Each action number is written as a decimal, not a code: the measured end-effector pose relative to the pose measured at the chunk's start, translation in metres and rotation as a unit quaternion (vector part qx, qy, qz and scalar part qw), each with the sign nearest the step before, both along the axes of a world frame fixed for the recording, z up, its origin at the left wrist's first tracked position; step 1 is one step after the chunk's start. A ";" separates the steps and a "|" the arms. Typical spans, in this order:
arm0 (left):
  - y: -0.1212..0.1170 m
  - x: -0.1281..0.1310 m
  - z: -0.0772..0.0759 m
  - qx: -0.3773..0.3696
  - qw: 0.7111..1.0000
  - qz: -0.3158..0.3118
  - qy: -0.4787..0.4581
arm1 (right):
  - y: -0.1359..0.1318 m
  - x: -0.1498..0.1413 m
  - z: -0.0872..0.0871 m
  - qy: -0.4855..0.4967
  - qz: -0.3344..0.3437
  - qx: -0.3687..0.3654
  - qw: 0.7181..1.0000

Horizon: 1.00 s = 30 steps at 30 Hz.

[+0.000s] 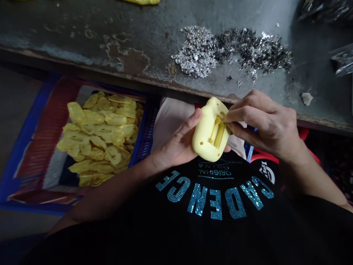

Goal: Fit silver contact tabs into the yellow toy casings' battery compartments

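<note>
A pale yellow plastic housing [207,141] with a battery compartment and small screw holes is tilted up in front of my chest. My left hand [180,145] wraps round it from the left, thumb along its edge. The fingers of my right hand [260,119] are pinched together at the upper right of the compartment. Whatever lies between those fingertips is hidden or too small to make out. Beyond the housing, on the bench, lies a long heap of small shiny metal pieces [197,51], some of them darker.
On the left a blue crate [31,138] holds several yellow plastic parts [102,132]. The metal bench [82,44] runs across the far side, its worn edge close to my hands. Plastic bags [343,60] with metal pieces and a whitish lump [306,98] lie at right.
</note>
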State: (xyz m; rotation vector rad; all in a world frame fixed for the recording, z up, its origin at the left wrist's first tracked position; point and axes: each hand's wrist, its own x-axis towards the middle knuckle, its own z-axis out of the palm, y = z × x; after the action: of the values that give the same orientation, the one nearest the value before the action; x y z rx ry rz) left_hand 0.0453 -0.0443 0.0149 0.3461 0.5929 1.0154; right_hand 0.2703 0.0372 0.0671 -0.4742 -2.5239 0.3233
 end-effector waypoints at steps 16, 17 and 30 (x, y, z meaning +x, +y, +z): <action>0.007 -0.005 -0.011 0.006 0.999 -0.032 0.012 | 0.004 -0.001 -0.013 0.038 -0.009 -0.025 0.999; 0.008 -0.005 -0.010 0.005 0.999 -0.030 0.010 | 0.004 -0.002 -0.013 0.047 -0.012 -0.033 0.998; 0.007 -0.008 -0.011 0.013 0.999 -0.017 -0.028 | -0.009 -0.007 -0.018 0.109 -0.046 -0.056 0.991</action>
State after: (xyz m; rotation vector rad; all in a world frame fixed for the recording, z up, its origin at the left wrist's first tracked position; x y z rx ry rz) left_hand 0.0374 -0.0372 0.0036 0.3478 0.5218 0.9984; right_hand 0.2629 0.0286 0.0490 -0.5658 -2.2726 0.4583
